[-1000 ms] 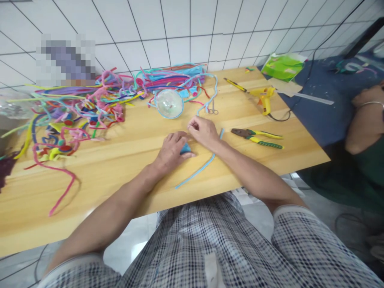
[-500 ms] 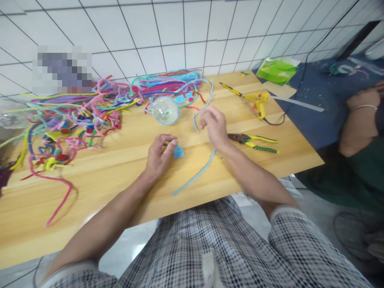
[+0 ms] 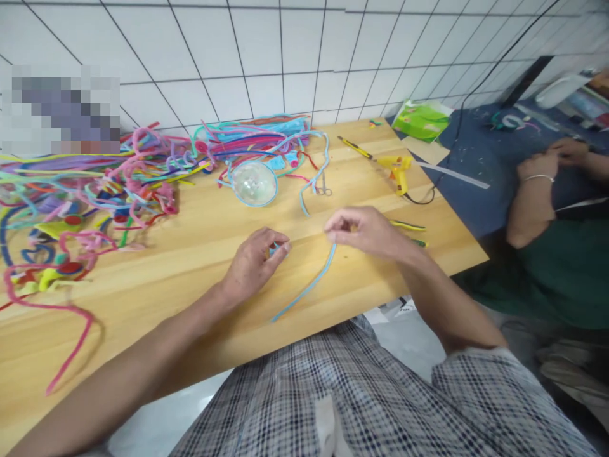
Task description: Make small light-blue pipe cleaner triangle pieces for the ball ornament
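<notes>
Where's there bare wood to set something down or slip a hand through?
Bare wood shows between the clear dome and left hand, and between the scissors, glue gun and right hand. More lies between the light-blue stem and right forearm. It's crowded at rear left, under the fuzzy stems, and by the right wrist, where pliers lie partly hidden.

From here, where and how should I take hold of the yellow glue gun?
I'd take the glue gun by its grip, right hand coming from the near side: the grip points toward you, the nozzle left.
</notes>
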Tool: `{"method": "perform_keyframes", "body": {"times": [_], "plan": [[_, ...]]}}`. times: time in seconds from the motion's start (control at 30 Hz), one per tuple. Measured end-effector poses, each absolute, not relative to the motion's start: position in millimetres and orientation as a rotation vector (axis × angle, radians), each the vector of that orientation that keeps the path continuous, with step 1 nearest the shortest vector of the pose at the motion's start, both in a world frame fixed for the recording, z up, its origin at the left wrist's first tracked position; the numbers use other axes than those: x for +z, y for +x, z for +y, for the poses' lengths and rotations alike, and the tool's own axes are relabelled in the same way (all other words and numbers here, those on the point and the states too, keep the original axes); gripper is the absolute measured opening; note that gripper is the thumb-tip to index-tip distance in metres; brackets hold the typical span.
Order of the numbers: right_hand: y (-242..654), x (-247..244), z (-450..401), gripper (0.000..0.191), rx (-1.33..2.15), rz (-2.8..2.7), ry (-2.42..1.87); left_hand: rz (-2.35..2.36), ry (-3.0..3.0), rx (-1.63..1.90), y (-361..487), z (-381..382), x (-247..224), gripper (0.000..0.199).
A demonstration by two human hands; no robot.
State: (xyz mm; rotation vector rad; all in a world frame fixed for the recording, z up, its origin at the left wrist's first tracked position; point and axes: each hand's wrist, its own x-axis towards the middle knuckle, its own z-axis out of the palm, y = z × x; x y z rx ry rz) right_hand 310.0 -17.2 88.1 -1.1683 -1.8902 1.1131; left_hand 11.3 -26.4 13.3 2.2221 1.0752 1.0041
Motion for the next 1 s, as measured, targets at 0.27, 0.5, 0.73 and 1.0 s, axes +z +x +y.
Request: {"method": "perform_keyframes", "body": {"times": [0.27,0.5,0.73,1.0], "plan": [[312,63,27,0.011,0.468,-2.054,-1.667,1.120,2.455,1.106,-4,-24,-12,0.024],[294,51,106,0.024,0.386,-2.146,-1.786,1.091,2.203,1.043,-9,-23,-9,0.030],[291,33,140,0.018,0.329,-2.123,-1.833,1.096,1.981,0.976,-9,-17,-8,0.031],[307,59,131,0.011,0.663,-1.713,-1.327,1.131,1.719,0.982,-13,-16,-11,0.035]]}}
